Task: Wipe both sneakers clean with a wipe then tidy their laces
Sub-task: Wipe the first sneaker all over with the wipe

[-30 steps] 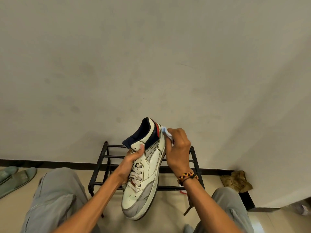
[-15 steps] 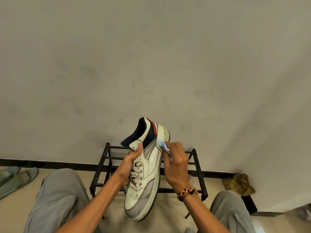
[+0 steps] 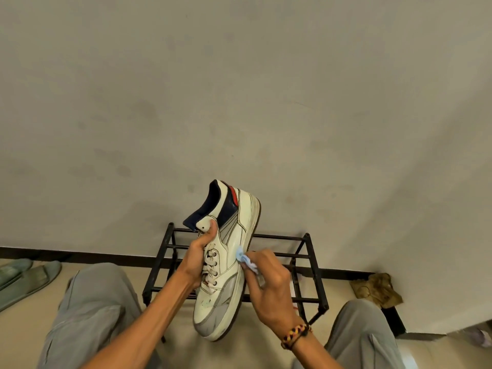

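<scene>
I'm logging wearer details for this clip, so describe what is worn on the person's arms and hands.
Both forearms are bare, with no sleeves in view, and no gloves or rings show. The left hand wears nothing. At the wrist of the right hand sits a braided bracelet in yellow, red and black, with a dark cord beside it.

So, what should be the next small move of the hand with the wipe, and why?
Probably slide the wipe further down the sneaker toward its toe. The right hand presses the wipe on the side panel at mid-length, while the left hand grips the shoe by the tongue and laces. Greenish marks show on the toe area, which the wipe is not touching now.
</scene>
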